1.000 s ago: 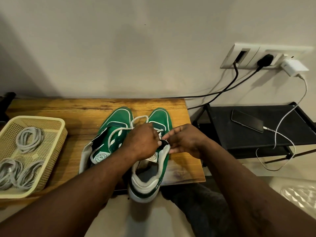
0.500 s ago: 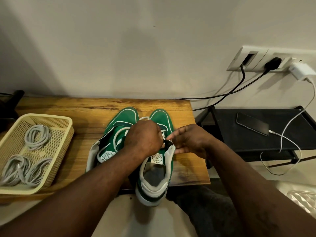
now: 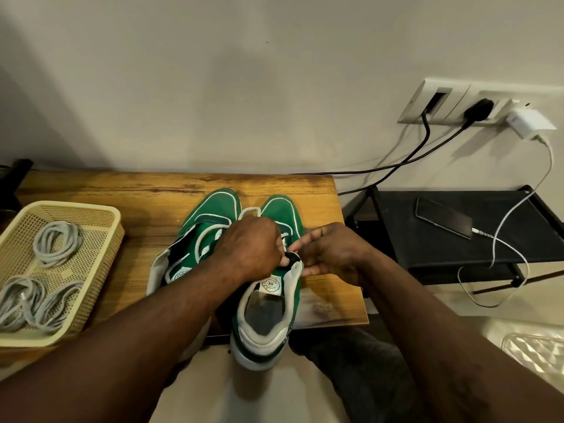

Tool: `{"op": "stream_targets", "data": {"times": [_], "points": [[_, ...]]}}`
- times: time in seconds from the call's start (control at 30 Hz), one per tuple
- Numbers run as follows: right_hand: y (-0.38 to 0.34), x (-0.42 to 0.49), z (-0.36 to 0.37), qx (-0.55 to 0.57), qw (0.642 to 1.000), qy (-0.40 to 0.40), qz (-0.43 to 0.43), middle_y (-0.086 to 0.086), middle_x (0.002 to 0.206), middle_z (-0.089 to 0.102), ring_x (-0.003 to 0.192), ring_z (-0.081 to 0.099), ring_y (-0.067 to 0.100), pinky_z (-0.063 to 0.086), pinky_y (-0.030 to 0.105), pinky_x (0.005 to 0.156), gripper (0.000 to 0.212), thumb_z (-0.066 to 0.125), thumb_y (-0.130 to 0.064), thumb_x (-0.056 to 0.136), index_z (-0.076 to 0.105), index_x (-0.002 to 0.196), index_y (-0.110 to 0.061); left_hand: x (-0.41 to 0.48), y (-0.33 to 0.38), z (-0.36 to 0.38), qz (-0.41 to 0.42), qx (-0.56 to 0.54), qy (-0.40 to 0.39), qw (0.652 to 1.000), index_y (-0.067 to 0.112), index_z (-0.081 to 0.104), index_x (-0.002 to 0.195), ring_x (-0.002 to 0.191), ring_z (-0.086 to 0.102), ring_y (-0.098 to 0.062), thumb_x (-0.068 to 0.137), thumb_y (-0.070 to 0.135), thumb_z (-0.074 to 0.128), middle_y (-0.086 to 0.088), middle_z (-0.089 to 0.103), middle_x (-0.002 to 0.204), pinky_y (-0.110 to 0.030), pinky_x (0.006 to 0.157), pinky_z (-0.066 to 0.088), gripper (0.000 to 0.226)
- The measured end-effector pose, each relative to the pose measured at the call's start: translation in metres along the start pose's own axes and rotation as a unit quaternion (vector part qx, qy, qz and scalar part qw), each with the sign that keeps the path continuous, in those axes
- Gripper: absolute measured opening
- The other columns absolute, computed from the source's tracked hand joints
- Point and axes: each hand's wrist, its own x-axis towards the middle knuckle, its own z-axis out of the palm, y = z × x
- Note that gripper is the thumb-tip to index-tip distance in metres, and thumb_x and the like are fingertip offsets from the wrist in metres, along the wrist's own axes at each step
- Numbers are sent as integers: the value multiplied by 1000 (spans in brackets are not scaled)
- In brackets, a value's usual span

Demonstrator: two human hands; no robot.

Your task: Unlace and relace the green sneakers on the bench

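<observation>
Green, white-piped sneakers (image 3: 213,209) sit paired on the grainy wooden tabletop (image 3: 122,190). The left hand (image 3: 250,248) grips the right sneaker (image 3: 282,210) at its tongue; the right hand (image 3: 332,254) pinches its padded white collar.

I see a plain pale wall (image 3: 244,87) beyond my right grip (image 3: 332,254). Right of it, sockets (image 3: 457,96) sit above a black shelf (image 3: 393,221).

Bare forearms (image 3: 146,328), bare left hand (image 3: 253,250) and right hand (image 3: 334,254); dark grey trousers (image 3: 366,370) on 1 leg.
</observation>
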Motion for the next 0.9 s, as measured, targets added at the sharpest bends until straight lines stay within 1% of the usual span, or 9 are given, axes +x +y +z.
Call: {"op": "stream_targets", "data": {"times": [0.13,0.2,0.33,0.4,0.47,0.57,0.67,0.77,0.9], "points": [[-4,-3,0,1,1000,11,-1,9,77,77,68,74,16,66,36,70,14,64,6,96,76,102,3,-4,-1,-2,-29,-108,11,994,34,74,65,77,69,-5,73,33,95,16,73,73,-27,76,53,22],[-7,-3,0,-17,1000,23,-5,4,70,75,62,72,12,62,32,63,13,66,5,95,76,103,2,-5,0,-2,-51,-162,5,985,31,76,68,75,69,-2,72,25,95,18,73,69,-25,72,52,20],[-10,-4,2,-29,999,42,-14,12,83,77,67,74,17,60,30,61,11,70,5,92,76,102,3,-6,4,-9,-87,-225,-32,970,23,80,72,78,71,-7,79,8,84,16,75,68,-26,74,54,17],[-9,-4,2,-19,999,44,-20,12,83,76,65,74,17,59,29,58,11,69,7,92,75,101,3,-6,6,-11,-96,-242,-37,965,21,80,74,80,72,-9,79,4,82,13,76,70,-26,72,53,17],[-8,-5,1,0,999,41,-22,12,83,75,65,73,16,59,28,56,12,67,10,92,72,99,1,-8,10,-10,-92,-207,-22,974,24,75,80,80,69,-10,78,7,83,10,75,75,-26,65,47,18],[-5,-3,0,31,999,37,-18,10,80,73,64,73,16,60,30,57,16,64,12,92,69,96,-3,-13,17,-4,-60,-119,30,991,29,56,91,82,63,-18,79,13,80,5,67,86,-31,61,40,31],[-4,-2,0,30,999,34,-18,8,79,73,64,73,14,60,30,58,15,64,11,94,69,99,-3,-17,20,3,-31,-108,81,990,29,50,88,79,60,-20,82,9,73,4,63,81,-33,62,42,30],[-5,0,0,-1,999,34,-28,11,86,75,71,74,18,63,36,67,13,67,8,93,72,101,-2,-19,19,7,-9,-89,114,989,28,50,85,79,59,-22,84,8,70,3,62,77,-35,64,47,28],[-6,1,0,-40,997,43,-54,15,89,75,76,74,23,65,39,73,14,67,8,92,74,99,-1,-21,18,10,3,-80,134,988,27,45,78,73,56,-19,84,8,74,4,60,71,-33,59,38,35]]}}
